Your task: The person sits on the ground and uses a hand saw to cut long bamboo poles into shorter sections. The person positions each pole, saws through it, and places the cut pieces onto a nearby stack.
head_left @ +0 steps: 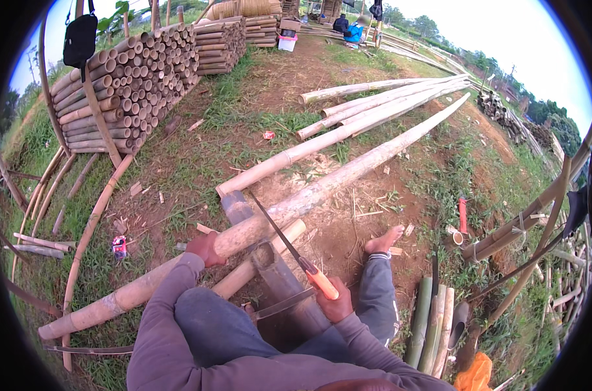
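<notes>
A long, pale bamboo pole (354,176) runs slantwise from the lower left to the upper right in front of me. My left hand (205,250) is closed on its near part. My right hand (335,300) grips the orange handle of a hand saw (284,236). The saw's dark blade points up and left, lying across the pole to the right of my left hand. Whether its teeth touch the bamboo, I cannot tell. Below the pole is a thick, dark bamboo piece (277,281), with a shorter pale bamboo length (236,279) beside it.
A long blade (286,304) lies by my legs. Several more poles (380,114) lie ahead on the ground. Cut bamboo stands stacked (149,85) at the far left. Short lengths (434,326) lie at right, near an orange bag (474,373). Two people (353,32) sit far off.
</notes>
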Available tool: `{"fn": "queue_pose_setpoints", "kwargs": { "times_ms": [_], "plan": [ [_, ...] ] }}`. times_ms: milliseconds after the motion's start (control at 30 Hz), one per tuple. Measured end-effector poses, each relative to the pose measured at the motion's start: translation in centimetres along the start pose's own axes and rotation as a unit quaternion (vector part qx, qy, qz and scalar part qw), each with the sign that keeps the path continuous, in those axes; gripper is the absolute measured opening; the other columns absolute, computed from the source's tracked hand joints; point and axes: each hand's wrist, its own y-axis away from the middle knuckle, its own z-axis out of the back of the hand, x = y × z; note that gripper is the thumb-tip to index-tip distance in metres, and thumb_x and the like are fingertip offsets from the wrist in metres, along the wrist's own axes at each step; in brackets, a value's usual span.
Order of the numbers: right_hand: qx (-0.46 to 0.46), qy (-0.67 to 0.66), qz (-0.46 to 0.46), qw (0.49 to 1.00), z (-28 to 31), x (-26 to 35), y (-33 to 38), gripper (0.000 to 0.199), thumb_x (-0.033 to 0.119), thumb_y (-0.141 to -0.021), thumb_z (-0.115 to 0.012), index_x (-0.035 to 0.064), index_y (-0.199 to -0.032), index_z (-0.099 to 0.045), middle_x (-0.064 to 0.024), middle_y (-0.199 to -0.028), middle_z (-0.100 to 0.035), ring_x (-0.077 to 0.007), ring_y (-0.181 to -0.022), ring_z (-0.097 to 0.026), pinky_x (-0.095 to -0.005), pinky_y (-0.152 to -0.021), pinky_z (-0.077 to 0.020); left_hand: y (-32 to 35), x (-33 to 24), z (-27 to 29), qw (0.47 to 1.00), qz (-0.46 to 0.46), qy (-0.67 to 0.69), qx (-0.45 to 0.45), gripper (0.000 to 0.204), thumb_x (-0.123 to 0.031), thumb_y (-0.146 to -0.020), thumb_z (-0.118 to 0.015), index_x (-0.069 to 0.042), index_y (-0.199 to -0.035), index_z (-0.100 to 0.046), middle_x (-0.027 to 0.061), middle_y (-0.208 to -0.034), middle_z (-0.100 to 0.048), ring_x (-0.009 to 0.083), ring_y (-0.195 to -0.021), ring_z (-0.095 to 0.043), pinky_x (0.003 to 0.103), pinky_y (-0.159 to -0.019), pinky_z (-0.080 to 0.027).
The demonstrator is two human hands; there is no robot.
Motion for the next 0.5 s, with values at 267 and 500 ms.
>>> {"fn": "queue_pose_setpoints", "kwargs": {
  "times_ms": [267,500],
  "plan": [
    [0.018,-0.023,-0.036,0.999,0.0,0.0,0.2,0.020,0.011,-0.093,-0.081,0.0039,-0.110,-0.073,-0.0128,-0.091,-0.076,-0.0209,-0.082,-0.076,-0.0343,-0.077,-0.0572,0.0,0.3,-0.2,1.000,-0.009,-0.002,-0.013,0.085,-0.052,-0.062,-0.092,-0.009,-0.128,-0.060,0.0221,-0.122,-0.073,0.0442,-0.112,-0.071,0.053,-0.096,-0.057],
    [0.013,-0.042,-0.061,0.997,0.0,-1.0,0.3,0.020,0.013,-0.092,-0.083,0.0034,-0.107,-0.075,-0.0102,-0.086,-0.075,-0.0123,-0.078,-0.069,-0.0336,-0.074,-0.0560,0.1,0.1,0.1,1.000,-0.002,0.001,0.004,0.086,-0.053,-0.063,-0.092,-0.008,-0.129,-0.059,0.0237,-0.124,-0.072,0.0448,-0.113,-0.071,0.053,-0.096,-0.057]
  ]
}}
